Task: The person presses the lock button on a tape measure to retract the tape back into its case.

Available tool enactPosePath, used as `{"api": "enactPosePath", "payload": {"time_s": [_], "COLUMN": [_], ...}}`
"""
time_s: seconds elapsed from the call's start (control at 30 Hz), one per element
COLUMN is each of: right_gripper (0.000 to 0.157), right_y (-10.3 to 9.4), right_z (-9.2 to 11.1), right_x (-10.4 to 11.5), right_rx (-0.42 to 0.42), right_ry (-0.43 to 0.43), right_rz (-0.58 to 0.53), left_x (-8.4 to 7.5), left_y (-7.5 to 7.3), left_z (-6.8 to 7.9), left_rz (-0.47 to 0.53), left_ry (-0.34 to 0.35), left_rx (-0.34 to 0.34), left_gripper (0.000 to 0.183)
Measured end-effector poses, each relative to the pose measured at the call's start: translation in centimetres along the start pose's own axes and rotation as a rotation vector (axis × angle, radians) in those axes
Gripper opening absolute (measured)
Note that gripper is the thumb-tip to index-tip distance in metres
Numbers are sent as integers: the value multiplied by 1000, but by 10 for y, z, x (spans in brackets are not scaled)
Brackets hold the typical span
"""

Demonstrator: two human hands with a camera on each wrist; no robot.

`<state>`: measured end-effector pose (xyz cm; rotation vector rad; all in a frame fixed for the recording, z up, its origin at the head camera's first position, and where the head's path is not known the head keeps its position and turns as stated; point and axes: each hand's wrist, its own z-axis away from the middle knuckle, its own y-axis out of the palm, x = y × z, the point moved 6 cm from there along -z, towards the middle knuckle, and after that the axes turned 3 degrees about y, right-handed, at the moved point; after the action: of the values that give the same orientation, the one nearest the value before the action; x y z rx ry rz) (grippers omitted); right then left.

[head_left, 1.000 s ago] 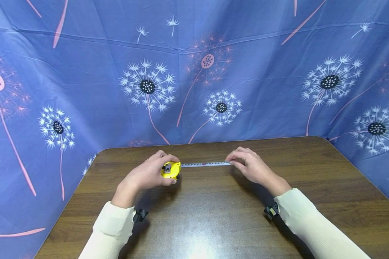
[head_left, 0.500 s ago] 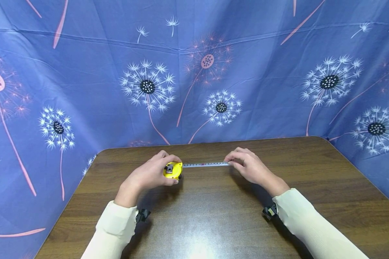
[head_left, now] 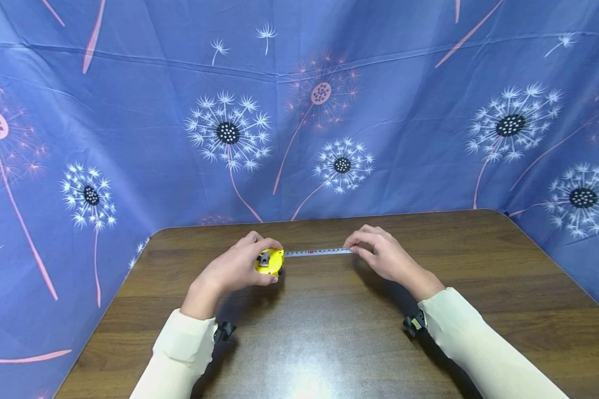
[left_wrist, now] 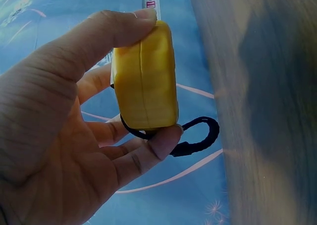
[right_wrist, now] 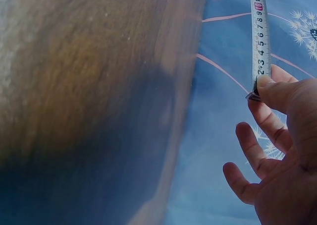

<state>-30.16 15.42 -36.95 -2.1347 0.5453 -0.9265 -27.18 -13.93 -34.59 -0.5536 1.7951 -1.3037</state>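
A yellow tape measure (head_left: 270, 262) is gripped in my left hand (head_left: 237, 265), the thumb on one edge of the case and fingers on the opposite edge. Its black wrist loop (left_wrist: 200, 138) dangles beside the case in the left wrist view. From the case a white blade (head_left: 319, 252) runs straight across to my right hand (head_left: 386, 255). There the thumb and index finger pinch the blade's end, right by the dark metal hook (right_wrist: 254, 96). The other right fingers curve loosely below it. Both hands are above the table, their shadows on the wood.
The brown wooden table (head_left: 309, 321) spreads beneath both hands, a bright glare spot on its near part. A blue cloth with dandelion prints (head_left: 404, 111) hangs behind it and along the sides. Black wrist camera mounts (head_left: 224, 331) sit at both cuffs.
My left hand has moved right with the tape measure case, and the stretch of blade between the hands has shortened. The right hand has shifted slightly left, still pinching the end.
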Motion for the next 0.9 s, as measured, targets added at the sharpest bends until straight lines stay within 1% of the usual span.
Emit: {"api": "enactPosePath", "payload": {"time_s": [0.47, 0.7, 0.9], "right_gripper": [20, 21, 20], "right_y": [4, 7, 10], "right_z": [-5, -5, -6], "right_x": [1, 3, 4], "right_rx": [4, 12, 13], "right_ry": [-13, 6, -2], "right_rz": [-2, -18, -15], "left_x": [-2, -3, -3], "left_y": [5, 6, 9], "left_z": [-5, -6, -7], "left_rz": [9, -4, -7], "left_ry": [-15, -19, -19], "left_rx": [5, 0, -1], "left_gripper": [60, 60, 60]}}
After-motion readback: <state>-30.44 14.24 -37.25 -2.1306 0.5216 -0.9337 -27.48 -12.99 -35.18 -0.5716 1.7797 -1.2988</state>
